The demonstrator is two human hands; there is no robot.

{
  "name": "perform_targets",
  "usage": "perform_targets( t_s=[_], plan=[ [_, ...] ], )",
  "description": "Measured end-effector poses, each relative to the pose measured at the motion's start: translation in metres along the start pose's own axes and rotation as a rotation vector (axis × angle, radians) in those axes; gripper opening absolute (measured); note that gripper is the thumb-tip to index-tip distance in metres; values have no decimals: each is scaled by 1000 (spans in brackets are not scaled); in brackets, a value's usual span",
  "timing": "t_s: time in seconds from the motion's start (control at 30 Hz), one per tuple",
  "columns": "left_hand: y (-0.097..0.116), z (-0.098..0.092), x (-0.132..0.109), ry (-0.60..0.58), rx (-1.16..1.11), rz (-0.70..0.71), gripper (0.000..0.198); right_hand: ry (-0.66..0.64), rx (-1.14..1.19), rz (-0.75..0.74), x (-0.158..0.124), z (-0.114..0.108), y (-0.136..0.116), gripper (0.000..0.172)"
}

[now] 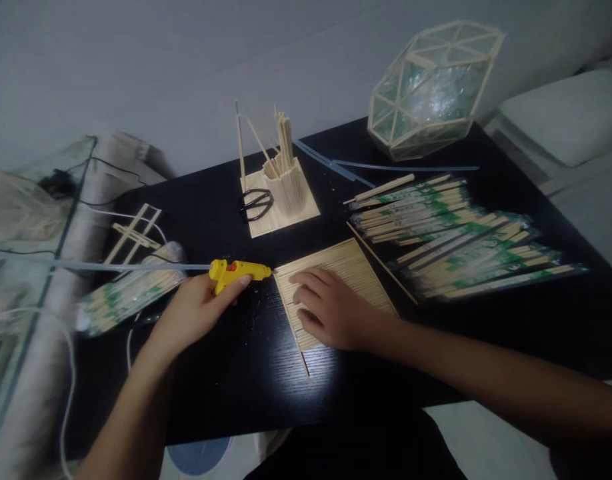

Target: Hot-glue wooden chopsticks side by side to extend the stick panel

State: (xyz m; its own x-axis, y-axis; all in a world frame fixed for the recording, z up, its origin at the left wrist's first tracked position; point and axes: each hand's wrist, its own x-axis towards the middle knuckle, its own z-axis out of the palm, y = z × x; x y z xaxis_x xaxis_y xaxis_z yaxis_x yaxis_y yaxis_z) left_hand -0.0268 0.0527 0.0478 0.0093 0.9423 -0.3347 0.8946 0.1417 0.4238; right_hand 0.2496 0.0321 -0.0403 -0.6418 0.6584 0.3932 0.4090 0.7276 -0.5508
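My left hand [199, 307] is wrapped round a yellow glue gun [243, 271], with a long translucent glue stick [136, 267] sticking out of its back end. The gun's nozzle meets the upper left corner of a flat panel of thin wooden sticks [356, 267] lying on the black table. Along the panel's left edge runs a single stick [302, 357] that juts past the near corner. Across the panel rests my right hand [331, 307], fingers somewhat bent and spread, pressing on the sticks and gripping nothing that I can see.
Behind the panel, a wooden holder [291, 190] full of sticks stands on a square base beside black-handled scissors [256, 203]. Wrapped chopsticks [466, 240] lie to the right, below a faceted stick frame [431, 93]. More packed chopsticks [131, 293] and a white cable [71, 380] are at left.
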Motion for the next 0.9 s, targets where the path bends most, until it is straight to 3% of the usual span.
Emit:
perform_targets(
  t_s=[0.37, 0.9],
  plan=[
    [0, 9, 1, 15, -2, -28, 73, 0, 16, 8, 0, 1, 0, 9],
    [17, 14, 9, 50, -21, 84, 67, -3, 18, 19, 0, 1, 0, 7]
  ],
)
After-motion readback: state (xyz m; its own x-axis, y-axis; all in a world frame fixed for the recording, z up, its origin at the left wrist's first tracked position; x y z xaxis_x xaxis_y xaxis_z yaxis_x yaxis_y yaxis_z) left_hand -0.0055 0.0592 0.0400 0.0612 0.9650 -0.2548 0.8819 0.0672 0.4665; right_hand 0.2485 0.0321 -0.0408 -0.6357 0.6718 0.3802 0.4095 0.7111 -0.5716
